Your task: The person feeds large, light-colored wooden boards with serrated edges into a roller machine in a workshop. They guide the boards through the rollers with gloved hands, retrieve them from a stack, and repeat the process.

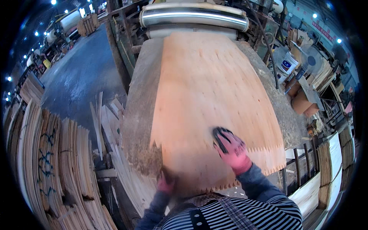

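A wide, thin sheet of wood veneer [207,88] with jagged, saw-toothed near edges lies on a worn grey table [140,99]. A second veneer layer [195,165] shows at the near end, its toothed edge close to my body. My right hand [230,145], in a pink glove with black fingers, rests on the veneer right of the middle, fingers stretched out and holding nothing. At the near left corner of the sheet is my left hand [166,182], gloved alike. It is blurred, so whether its fingers grip the edge cannot be made out.
Beyond the table's far end sits a machine with a shiny metal roller [193,19]. Stacked veneer [57,165] stands at the left, with loose strips [126,184] beside the table. To the right are a white bucket [288,63], a fan [311,60] and more stacked sheets [325,172].
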A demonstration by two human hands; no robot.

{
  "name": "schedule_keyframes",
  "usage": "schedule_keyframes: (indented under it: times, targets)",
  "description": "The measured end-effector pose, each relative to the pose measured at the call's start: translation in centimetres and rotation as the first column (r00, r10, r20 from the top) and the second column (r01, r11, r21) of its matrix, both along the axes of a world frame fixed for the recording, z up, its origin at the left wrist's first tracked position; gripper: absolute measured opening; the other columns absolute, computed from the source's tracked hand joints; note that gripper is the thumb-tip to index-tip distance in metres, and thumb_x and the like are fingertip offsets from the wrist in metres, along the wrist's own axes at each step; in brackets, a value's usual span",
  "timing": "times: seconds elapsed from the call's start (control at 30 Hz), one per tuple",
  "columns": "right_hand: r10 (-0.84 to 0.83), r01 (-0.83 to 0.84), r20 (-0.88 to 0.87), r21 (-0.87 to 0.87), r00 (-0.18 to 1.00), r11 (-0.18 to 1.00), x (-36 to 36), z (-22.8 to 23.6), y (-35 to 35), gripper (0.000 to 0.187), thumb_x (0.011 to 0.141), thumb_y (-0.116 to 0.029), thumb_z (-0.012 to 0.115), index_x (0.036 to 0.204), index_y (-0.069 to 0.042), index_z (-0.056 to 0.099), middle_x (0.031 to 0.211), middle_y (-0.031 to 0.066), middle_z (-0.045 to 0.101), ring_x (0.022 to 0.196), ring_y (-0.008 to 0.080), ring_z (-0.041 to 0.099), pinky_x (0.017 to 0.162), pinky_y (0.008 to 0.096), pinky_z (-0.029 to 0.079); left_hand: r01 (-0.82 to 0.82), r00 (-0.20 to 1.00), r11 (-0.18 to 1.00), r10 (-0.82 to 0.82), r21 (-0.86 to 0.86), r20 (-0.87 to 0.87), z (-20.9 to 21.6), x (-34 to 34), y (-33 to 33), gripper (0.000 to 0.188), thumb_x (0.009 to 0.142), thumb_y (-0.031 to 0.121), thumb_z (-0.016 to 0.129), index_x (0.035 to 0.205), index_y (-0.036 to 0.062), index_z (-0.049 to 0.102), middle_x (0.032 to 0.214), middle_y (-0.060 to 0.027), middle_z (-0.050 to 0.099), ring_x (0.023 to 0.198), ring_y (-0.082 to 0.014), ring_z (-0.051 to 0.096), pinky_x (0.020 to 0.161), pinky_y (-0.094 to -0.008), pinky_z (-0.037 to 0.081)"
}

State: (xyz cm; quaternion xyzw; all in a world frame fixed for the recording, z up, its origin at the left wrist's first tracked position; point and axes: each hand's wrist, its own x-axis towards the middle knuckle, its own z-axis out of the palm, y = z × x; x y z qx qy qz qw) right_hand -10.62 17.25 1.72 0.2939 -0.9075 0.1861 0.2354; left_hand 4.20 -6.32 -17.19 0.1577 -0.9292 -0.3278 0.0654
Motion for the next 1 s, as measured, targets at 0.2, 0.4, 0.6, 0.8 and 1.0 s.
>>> schedule_keyframes:
  times: [0.2,0.4,0.6,0.8,1.0]
  targets:
    - [0.037,-0.037,-0.075,0.002,0.997,0.999,-15.0,-4.4,-2.2,0.033,0.071,-0.021,0.059,0.101,-0.009,0.055,0.103,0.0100,0.055,0.093,0.0256,0.053,0.078,0.0343,0.043,-0.105,0.991,0.972,0.085,0.212,0.101,3.4,-0.7,0.5,0.060,0.074,0.024,0.057,0.121,-0.0030,0.032,0.118,-0.0246,0.039,0.109,-0.0365,0.038,0.092,-0.0400,0.031]
    - [-0.150,0.147,0.053,0.064,0.987,0.987,-26.0,-7.1,-4.5,0.040,0.074,-0.023,0.051,0.113,-0.012,0.046,0.117,0.0097,0.044,0.108,0.0260,0.041,0.091,0.0376,0.032,-0.188,0.982,0.924,0.169,0.333,0.086,6.6,-0.6,-1.1,0.057,0.076,0.018,0.056,0.125,0.0034,0.031,0.106,-0.0189,0.051,0.094,-0.0233,0.054,0.079,-0.0310,0.043]
    - [-0.009,0.002,0.061,0.112,0.998,0.994,-20.5,-6.0,-5.8,0.054,0.076,-0.031,0.051,0.123,-0.011,0.035,0.125,0.0123,0.035,0.118,0.0275,0.029,0.099,0.0414,0.019,-0.262,0.955,0.701,0.091,0.663,0.281,3.5,-2.9,-4.5,0.034,0.078,0.007,0.055,0.111,-0.0013,0.048,0.100,-0.0101,0.057,0.090,-0.0165,0.055,0.081,-0.0272,0.043]
    - [0.255,-0.300,0.395,0.056,0.882,0.952,-2.1,-6.4,0.8,0.064,0.070,-0.026,0.060,0.123,-0.002,0.032,0.126,0.0178,0.033,0.119,0.0324,0.028,0.099,0.0438,0.020,0.131,0.991,0.553,-0.102,0.823,-0.090,5.6,-3.0,-3.3,0.029,0.084,0.018,0.048,0.105,-0.0003,0.051,0.101,-0.0118,0.055,0.090,-0.0178,0.054,0.078,-0.0267,0.043]
    - [0.317,-0.282,0.587,-0.154,0.745,0.947,10.6,-5.5,4.8,0.072,0.066,-0.027,0.062,0.125,-0.001,0.029,0.129,0.0213,0.027,0.120,0.0384,0.022,0.100,0.0443,0.018,0.571,0.811,0.176,-0.272,0.802,-0.518,9.5,-6.1,-0.4,0.039,0.084,0.022,0.047,0.116,0.0009,0.041,0.113,-0.0141,0.047,0.102,-0.0221,0.047,0.085,-0.0323,0.040]
